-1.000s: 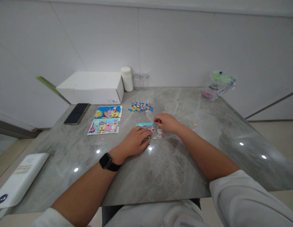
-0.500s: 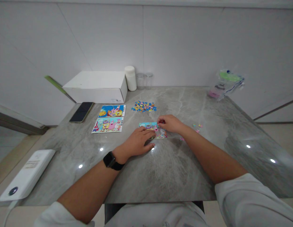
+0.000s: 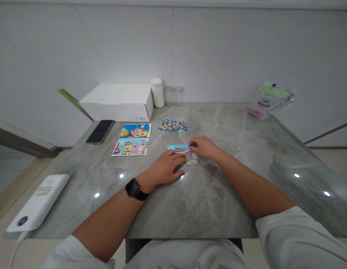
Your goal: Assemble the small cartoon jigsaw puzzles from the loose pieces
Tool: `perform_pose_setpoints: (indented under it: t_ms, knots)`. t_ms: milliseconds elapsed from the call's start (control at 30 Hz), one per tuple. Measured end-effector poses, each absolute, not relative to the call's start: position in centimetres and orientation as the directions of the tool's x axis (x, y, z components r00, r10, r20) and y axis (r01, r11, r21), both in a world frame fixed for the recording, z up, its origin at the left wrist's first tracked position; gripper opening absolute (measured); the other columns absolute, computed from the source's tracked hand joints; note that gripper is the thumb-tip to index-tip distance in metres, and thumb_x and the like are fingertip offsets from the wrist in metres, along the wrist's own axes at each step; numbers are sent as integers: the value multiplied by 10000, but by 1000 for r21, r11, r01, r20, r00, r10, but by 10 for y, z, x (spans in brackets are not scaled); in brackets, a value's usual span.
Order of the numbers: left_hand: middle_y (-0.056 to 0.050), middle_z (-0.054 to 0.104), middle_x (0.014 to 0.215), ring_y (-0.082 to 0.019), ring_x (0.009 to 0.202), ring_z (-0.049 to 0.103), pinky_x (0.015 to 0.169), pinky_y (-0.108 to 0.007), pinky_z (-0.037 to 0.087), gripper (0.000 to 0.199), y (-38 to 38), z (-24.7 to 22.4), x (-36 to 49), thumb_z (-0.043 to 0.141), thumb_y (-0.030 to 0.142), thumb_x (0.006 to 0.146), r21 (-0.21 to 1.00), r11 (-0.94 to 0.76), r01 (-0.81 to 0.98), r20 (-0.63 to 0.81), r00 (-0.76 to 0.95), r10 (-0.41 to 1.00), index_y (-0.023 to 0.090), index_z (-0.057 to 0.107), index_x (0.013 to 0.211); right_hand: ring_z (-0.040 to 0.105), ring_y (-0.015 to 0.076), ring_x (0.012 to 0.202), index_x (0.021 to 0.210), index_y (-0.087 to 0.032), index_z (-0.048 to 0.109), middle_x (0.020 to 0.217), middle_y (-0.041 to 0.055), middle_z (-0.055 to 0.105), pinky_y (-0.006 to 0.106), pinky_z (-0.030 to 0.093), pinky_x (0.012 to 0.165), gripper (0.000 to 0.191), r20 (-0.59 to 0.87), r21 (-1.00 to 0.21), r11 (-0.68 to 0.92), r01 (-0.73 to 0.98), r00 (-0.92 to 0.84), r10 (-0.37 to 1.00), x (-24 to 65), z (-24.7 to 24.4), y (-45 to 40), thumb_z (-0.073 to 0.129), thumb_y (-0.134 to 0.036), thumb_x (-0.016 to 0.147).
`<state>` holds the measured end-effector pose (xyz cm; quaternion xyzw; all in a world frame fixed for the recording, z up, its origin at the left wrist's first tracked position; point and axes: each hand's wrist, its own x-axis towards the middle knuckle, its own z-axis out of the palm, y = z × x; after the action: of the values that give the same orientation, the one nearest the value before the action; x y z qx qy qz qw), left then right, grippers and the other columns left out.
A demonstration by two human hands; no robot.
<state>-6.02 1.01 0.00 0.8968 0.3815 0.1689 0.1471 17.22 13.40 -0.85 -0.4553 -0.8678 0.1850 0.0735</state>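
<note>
A small, partly assembled jigsaw puzzle with a colourful cartoon picture lies flat on the table in front of me. My left hand rests on its lower left part, palm down and fingers stretched out, covering some of the picture. At the puzzle's upper right corner, the fingertips of my right hand are pinched together; what is between them is too small to make out. A few loose puzzle pieces are scattered right of my right hand, and another pink piece shows beside the right forearm.
Beyond the puzzle is a heap of puzzle pieces. Two picture cards and a phone lie left. A white box, white bottle and two clear jars stand behind. A bagged cup is right; a white power bank is near left.
The whole view has shifted slightly, with things appearing a little further right. Both hands keep the same place on the puzzle, the right fingertips still pinched at its upper right corner.
</note>
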Motion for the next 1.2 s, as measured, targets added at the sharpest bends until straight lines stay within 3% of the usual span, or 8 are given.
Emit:
perform_pose_setpoints:
  t_ms: [533,800,1033,1200]
  knots:
    - [-102,648,1489,-297,1322,596,1152,-505,433,394,10,1,-60,648,394,986,384,-670,635,191,656,731,250,679,1351,677,166,787,934,-220,780,888,26,785,258,433,700,108,-50,-356,514,781,-565,824,169,-7,133,689,-190,885]
    - [-99,639,1503,-300,1311,591,1149,-494,425,406,11,-1,-61,643,394,987,371,-669,644,178,658,732,230,673,1357,681,169,781,956,-212,774,893,31,784,267,440,702,107,44,-402,475,783,-501,864,178,1,140,677,-231,914]
    - [-96,636,1508,-295,1316,589,1145,-496,433,403,10,-1,-61,635,399,997,375,-663,648,177,652,737,239,668,1365,668,167,781,941,-224,766,881,24,774,265,437,703,85,-36,-356,514,780,-561,827,173,-3,135,720,-207,872]
    - [-88,640,1504,-302,1305,594,1139,-498,443,394,10,-1,-61,653,399,991,365,-661,656,181,646,741,242,677,1351,658,162,761,923,-214,768,859,23,767,267,437,700,78,11,-396,523,754,-566,824,172,-3,135,709,-208,874]
